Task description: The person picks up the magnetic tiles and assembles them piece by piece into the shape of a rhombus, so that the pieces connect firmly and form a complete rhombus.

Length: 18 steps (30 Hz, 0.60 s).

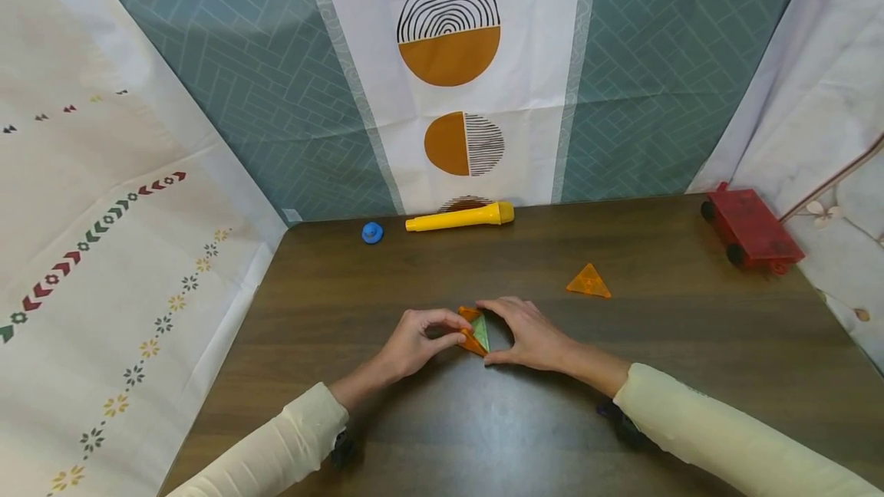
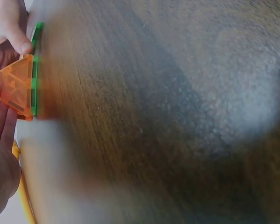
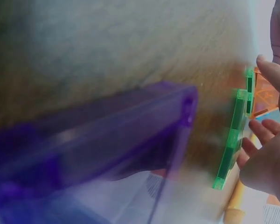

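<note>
My left hand (image 1: 413,342) pinches a translucent orange triangular tile (image 1: 473,342) between thumb and fingertips, and in the left wrist view the tile (image 2: 17,86) stands tilted up from a green tile (image 2: 34,86) lying on the table. My right hand (image 1: 530,334) spans the green tile (image 1: 479,332) from the other side, thumb at its near corner and fingers at the far one. Another green piece (image 3: 231,140) lies beside the right fingers in the right wrist view. Parts of the joined tiles are hidden behind my fingers.
A loose orange triangle (image 1: 589,282) lies to the right. Along the back are a small blue toy (image 1: 371,233), a yellow toy microphone (image 1: 461,218) and a red wheeled cart (image 1: 754,227). A blurred purple translucent piece (image 3: 98,135) is close to the right wrist camera.
</note>
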Each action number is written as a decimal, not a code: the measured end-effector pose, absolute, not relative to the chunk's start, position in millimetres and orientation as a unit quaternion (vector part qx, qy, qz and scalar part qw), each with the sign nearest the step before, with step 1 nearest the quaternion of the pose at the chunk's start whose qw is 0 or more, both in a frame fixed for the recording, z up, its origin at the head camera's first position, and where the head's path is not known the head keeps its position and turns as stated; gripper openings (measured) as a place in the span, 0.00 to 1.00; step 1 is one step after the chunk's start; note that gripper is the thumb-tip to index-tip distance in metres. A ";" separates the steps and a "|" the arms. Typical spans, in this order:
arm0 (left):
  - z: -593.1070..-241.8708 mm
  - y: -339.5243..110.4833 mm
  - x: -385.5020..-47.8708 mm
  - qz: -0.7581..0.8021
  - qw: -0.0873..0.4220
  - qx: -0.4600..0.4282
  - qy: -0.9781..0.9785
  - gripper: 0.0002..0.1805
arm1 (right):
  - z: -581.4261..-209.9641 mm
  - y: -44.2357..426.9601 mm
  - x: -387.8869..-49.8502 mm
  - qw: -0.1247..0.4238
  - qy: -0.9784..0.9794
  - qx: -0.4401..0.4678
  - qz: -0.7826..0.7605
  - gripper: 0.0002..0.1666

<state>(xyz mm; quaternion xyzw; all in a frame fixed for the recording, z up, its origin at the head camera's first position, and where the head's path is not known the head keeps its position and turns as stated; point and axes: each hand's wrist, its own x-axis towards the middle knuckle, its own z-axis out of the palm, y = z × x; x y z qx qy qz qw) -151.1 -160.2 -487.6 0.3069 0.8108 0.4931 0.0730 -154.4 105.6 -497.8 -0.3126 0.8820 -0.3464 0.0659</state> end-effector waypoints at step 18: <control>-491.8 -160.7 -150.1 0.443 -0.025 0.359 0.821 0.13 | -492.9 96.6 -155.3 0.098 0.823 -0.329 -0.453 0.34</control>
